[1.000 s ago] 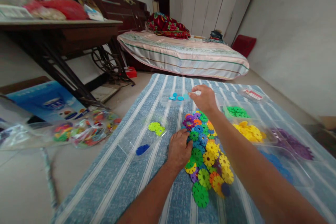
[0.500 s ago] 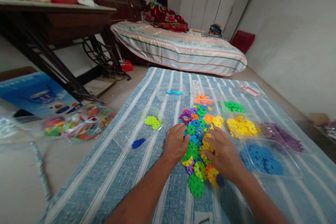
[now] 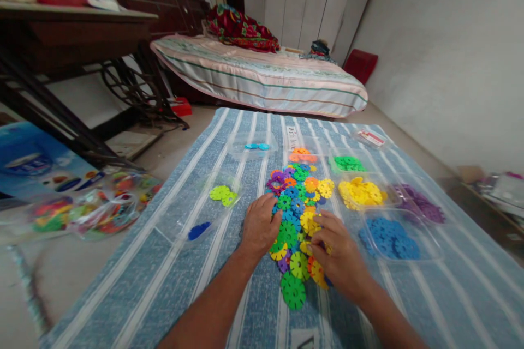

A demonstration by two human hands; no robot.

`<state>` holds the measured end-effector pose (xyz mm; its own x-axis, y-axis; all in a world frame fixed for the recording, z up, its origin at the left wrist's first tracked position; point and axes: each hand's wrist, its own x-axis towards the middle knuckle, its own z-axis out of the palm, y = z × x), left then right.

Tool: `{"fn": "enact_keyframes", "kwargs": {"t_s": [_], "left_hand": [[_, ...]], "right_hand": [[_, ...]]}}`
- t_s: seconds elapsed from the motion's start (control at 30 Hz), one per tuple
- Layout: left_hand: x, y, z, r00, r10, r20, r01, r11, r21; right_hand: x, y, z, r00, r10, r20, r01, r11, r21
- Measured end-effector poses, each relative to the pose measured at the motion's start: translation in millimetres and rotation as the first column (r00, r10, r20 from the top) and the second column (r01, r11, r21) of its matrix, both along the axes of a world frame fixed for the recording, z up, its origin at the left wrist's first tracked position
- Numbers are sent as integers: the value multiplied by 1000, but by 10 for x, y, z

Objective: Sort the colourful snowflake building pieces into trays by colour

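A pile of notched plastic discs (image 3: pixel 289 233) in many colours lies on the striped cloth in the head view. My left hand (image 3: pixel 258 226) rests at the pile's left edge, fingers loosely extended over green and blue discs and holding nothing I can see. On the other side, my right hand (image 3: pixel 340 251) is bent over the pile with thumb and fingers drawn together. A yellow notched disc (image 3: pixel 328 249) shows between them, partly hidden. A large green disc (image 3: pixel 293 290) lies at the pile's near end, and another yellow disc (image 3: pixel 309 222) is beside my right fingertips.
Clear tubs hold blue discs (image 3: pixel 391 237), yellow discs (image 3: pixel 360 193), purple discs (image 3: pixel 421 204), green discs (image 3: pixel 347 163) and orange discs (image 3: pixel 302 155). Leftward, clear tubs hold lime discs (image 3: pixel 223 194), dark blue discs (image 3: pixel 199 230) and light blue discs (image 3: pixel 257 146). A bed (image 3: pixel 262 79) stands beyond.
My right hand's fingers have drawn together around a yellow disc. My left hand stays at the pile's left edge. The whole view has shifted, so things appear further left.
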<state>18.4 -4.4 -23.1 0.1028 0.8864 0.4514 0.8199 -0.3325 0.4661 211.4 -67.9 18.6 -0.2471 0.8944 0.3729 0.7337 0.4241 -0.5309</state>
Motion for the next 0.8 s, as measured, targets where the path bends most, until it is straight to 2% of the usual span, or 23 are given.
{"fn": "enact_keyframes", "kwargs": {"t_s": [0.1,0.23,0.3,0.37,0.43,0.47,0.5,0.57,0.63,0.7,0.8], "left_hand": [[-1,2,6,1000,1,5,-1,1000,-4],[6,2,16,1000,1,-4,-1,1000,-16],[7,0,19,1000,5,-8,-5,1000,-23],[6,-4,20,1000,5,-11,-5,1000,-25],[5,-8,20,1000,0,-13,0,1000,-21],[5,-9,20,1000,-3,-13,3,1000,-17],[5,-11,20,1000,-4,-12,4,1000,-14],[6,-12,17,1000,-3,-7,3,1000,-8],[6,-12,15,1000,-5,-3,5,1000,-5],[5,-12,15,1000,-6,0,6,1000,-7],[5,-13,19,1000,-6,1,6,1000,-16]], "right_hand": [[86,42,138,997,-35,-72,31,998,-48],[508,330,339,981,-169,-97,177,981,83],[786,511,410,949,-307,-70,315,930,188],[991,638,439,876,-483,21,456,840,295],[1036,669,411,811,-576,103,501,774,388],[989,647,377,813,-568,131,476,776,414],[900,606,331,836,-526,154,425,800,424],[639,492,222,905,-375,199,276,876,396],[354,385,117,928,-264,261,171,928,332],[131,320,43,920,-229,317,146,953,265],[-20,302,-8,911,-199,362,145,975,170]]}}
